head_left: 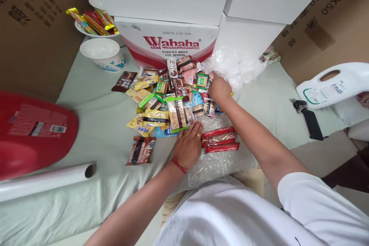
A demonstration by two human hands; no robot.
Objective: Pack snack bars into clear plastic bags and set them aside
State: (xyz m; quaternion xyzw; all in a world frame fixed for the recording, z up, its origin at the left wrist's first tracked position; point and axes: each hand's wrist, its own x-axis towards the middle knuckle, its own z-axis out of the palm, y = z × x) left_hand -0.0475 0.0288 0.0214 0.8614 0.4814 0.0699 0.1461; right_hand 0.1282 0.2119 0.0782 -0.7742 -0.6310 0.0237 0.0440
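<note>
A heap of wrapped snacks (175,96) lies on a pale green cloth. My left hand (188,140) rests flat at the near edge of the heap, palm down with fingers stretched out, beside a clear-and-green wrapped bar (177,113). At the right side of the heap my right hand (220,89) has its fingers curled downward; what they grip, if anything, is hidden. Just past it sits a small green-edged packet (202,80). Several red sticks (220,139) lie on clear plastic wrap (209,165) to the right of my left hand. A brown packet (140,150) lies apart at the left.
Behind the heap stands a Wahaha carton (173,42), with crumpled clear bags (238,67) beside it. Paper bowls (100,52), one with sticks (96,21), are at back left. A red container (34,134), a white roll (46,180), a white jug (334,86) and keys (300,105) flank them.
</note>
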